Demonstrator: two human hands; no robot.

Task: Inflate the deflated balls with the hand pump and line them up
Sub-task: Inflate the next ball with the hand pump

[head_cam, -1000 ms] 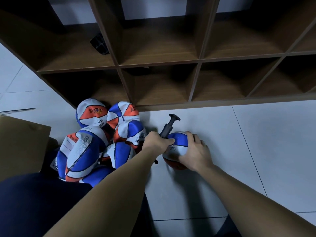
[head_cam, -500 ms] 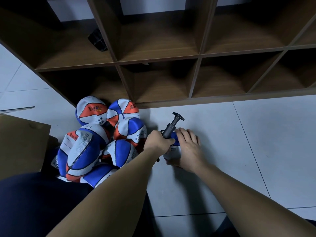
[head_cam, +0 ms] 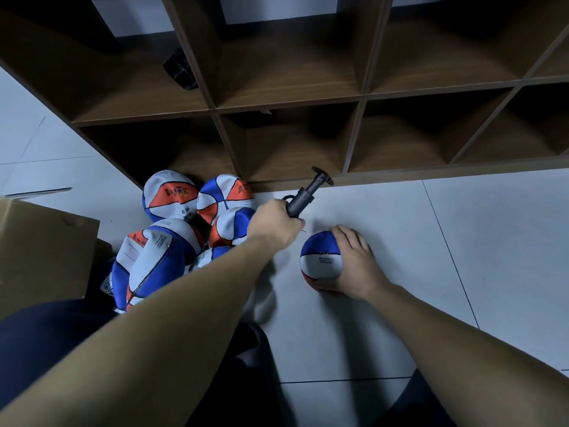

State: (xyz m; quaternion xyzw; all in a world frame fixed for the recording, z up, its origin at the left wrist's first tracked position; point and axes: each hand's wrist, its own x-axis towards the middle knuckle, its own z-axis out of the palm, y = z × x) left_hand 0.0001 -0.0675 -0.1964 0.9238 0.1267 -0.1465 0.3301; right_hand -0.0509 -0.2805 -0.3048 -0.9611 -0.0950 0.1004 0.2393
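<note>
A round blue, white and red ball [head_cam: 321, 259] sits on the pale floor tiles, and my right hand [head_cam: 354, 263] cups its right side with curled fingers. My left hand [head_cam: 274, 224] grips the barrel of a black hand pump [head_cam: 303, 197], tilted up to the right with its T-handle near the shelf base. The pump's thin needle tip shows just clear of the ball's upper left. A heap of several flat, deflated blue, white and orange balls [head_cam: 172, 238] lies to the left.
A wooden cubby shelf [head_cam: 354, 100] runs across the back, with a dark object [head_cam: 180, 69] in one upper compartment. A cardboard box [head_cam: 40, 251] stands at the left. My dark-clothed legs [head_cam: 46, 340] fill the lower left.
The pump has come off the ball and moved up and left with my left hand. My right hand has shifted the ball slightly right, and more of it now shows.
</note>
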